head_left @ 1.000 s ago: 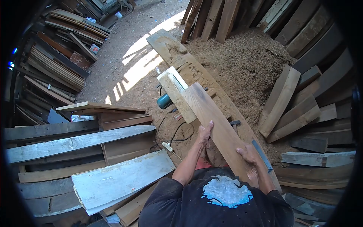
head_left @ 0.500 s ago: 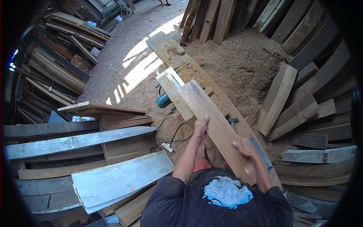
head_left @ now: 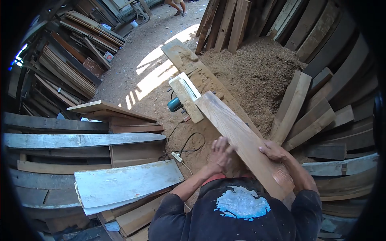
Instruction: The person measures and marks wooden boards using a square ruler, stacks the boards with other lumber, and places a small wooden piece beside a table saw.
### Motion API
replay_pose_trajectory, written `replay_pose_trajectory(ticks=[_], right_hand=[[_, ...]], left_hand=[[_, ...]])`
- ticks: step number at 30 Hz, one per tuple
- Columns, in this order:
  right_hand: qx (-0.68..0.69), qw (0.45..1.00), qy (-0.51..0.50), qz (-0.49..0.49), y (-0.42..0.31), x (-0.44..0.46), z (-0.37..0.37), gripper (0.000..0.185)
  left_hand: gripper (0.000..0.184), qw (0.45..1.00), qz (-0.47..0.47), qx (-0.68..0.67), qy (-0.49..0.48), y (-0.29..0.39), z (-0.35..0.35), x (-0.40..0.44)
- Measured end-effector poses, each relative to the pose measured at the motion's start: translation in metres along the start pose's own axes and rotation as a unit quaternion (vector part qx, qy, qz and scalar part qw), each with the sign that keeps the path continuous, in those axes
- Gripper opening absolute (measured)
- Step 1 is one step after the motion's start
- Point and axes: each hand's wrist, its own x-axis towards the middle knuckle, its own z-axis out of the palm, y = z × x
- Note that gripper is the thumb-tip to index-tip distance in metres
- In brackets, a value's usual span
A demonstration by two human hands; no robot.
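A long brown plank [head_left: 237, 132] lies diagonally in front of me, its far end against a pale machine table [head_left: 185, 96] with a green motor [head_left: 174, 104] at its left side. My right hand [head_left: 275, 152] grips the plank's right edge, thumb on top and the other fingers hidden under it. Just left of the plank is my left hand [head_left: 221, 154], slightly blurred, with its fingers apart and nothing in them. Under the plank runs a sawdust-covered bench board [head_left: 209, 76].
Sawdust [head_left: 257, 72] is heaped beyond the bench. Boards lean at the right and far left. A white-painted board [head_left: 128, 184] lies at the near left, beside a power strip [head_left: 177, 157] and cable. A person's legs [head_left: 177, 6] show at the top.
My left hand has let go of the plank's left edge and opened. The plank's near end and my right hand have shifted right. A person's legs have come further into view at the top.
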Motion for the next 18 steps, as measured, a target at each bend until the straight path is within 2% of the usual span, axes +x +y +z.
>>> replay_pose_trajectory(ticks=[2, 4, 7, 10, 11, 14, 16, 17, 18], right_hand=[[0.019, 0.998, 0.003, -0.065, 0.005, -0.002, -0.012, 0.051], [0.117, 0.99, -0.011, -0.074, -0.017, -0.011, -0.015, 0.055], [0.257, 0.964, -0.036, -0.052, -0.044, -0.021, -0.025, 0.055], [0.447, 0.89, -0.041, -0.076, -0.054, -0.02, -0.038, 0.054], [0.412, 0.905, -0.03, -0.103, -0.059, -0.018, -0.043, 0.058], [0.57, 0.802, -0.014, -0.175, -0.036, 0.024, -0.048, 0.06], [0.665, 0.714, 0.002, -0.219, -0.016, 0.06, -0.053, 0.062], [0.443, 0.855, 0.079, -0.258, -0.032, 0.074, -0.053, 0.063], [0.195, 0.927, 0.174, -0.267, -0.049, 0.088, -0.053, 0.064]], left_hand=[[0.074, 0.991, 0.096, -0.079, 0.04, 0.049, -0.006, 0.007], [0.064, 0.987, 0.124, -0.084, 0.064, 0.08, -0.017, 0.031], [0.052, 0.98, 0.149, -0.076, 0.11, 0.093, -0.038, 0.06], [0.047, 0.971, 0.143, -0.091, 0.168, 0.1, -0.086, 0.092], [0.049, 0.969, 0.135, -0.102, 0.177, 0.098, -0.099, 0.1], [0.058, 0.954, 0.119, -0.136, 0.24, 0.083, -0.135, 0.128], [0.052, 0.951, 0.085, -0.156, 0.252, 0.07, -0.167, 0.143], [0.048, 0.948, 0.063, -0.189, 0.25, 0.062, -0.18, 0.15], [0.045, 0.942, 0.041, -0.222, 0.246, 0.053, -0.193, 0.157]])
